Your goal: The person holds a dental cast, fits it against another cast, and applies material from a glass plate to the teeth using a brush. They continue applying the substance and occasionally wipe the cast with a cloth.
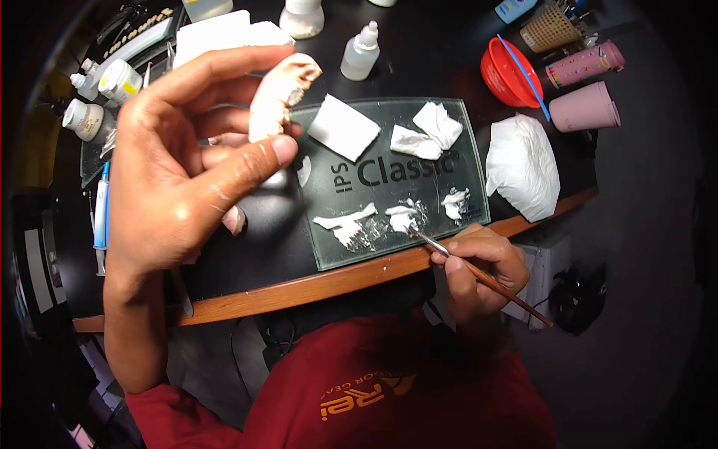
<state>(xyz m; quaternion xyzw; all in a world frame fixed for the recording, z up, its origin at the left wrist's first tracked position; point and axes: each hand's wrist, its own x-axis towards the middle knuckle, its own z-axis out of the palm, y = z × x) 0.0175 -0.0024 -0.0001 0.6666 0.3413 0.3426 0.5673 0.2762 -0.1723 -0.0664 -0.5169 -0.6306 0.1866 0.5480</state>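
My left hand [194, 157] is raised at the left, its thumb and fingers closed around a pale dental model [271, 97] with a row of teeth. In my right hand [482, 269] is a thin brush [486, 278] with a brown handle. The brush tip touches the middle mound of white paste [402, 218] on a glass slab [329, 251] printed "IPS Classic". Two more white mounds lie to either side of it. Folded white tissue [344, 129] and crumpled tissue [430, 133] rest on the slab's far half.
A dropper bottle [361, 54] stands behind the slab. To the right are a wad of white tissue [523, 166], a red bowl [508, 75] and a pink cup [587, 106]. Small jars [120, 81] and a blue syringe [102, 213] sit at the left. A wooden edge [299, 295] borders the black table.
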